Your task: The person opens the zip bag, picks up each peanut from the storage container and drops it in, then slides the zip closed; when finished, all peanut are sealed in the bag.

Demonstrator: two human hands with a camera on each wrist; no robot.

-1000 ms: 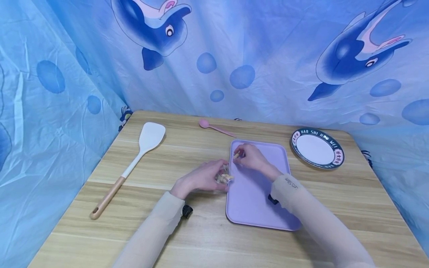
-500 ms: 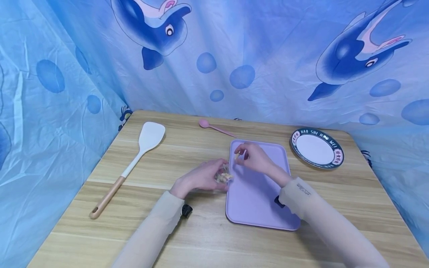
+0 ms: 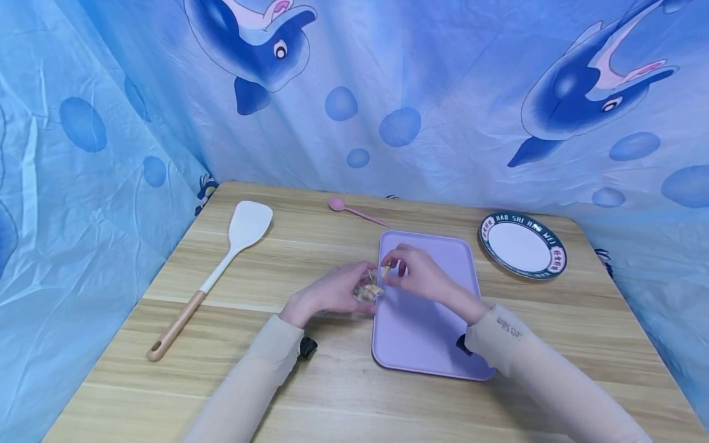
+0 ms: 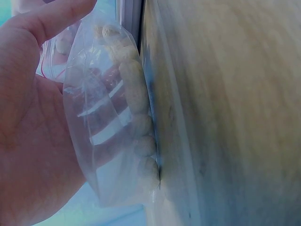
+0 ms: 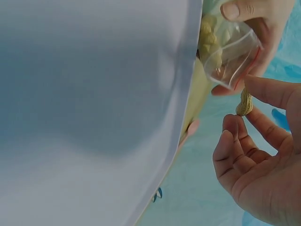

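Note:
A clear zip bag [image 4: 101, 122] with a red line at its mouth holds several peanuts [image 4: 134, 84]. It sits by the left edge of the lilac tray [image 3: 426, 344], its mouth open towards the tray. My left hand [image 3: 339, 292] grips the bag, thumb on one side and fingers behind it, as the right wrist view shows. Over the tray, my right hand [image 3: 423, 277] pinches a single peanut [image 5: 244, 102] between thumb and forefinger, close to the bag's mouth. The other fingers of that hand are loosely bent.
A white spatula [image 3: 249, 224] with a wooden handle lies on the left of the wooden table [image 3: 266, 406]. Behind the tray lies a pink spoon [image 3: 336, 204]. A white plate [image 3: 519, 246] with a dark green patterned rim is at the back right.
My right hand has drifted slightly towards me and nearer the bag's mouth, with the peanut still pinched. The left hand and bag have hardly moved.

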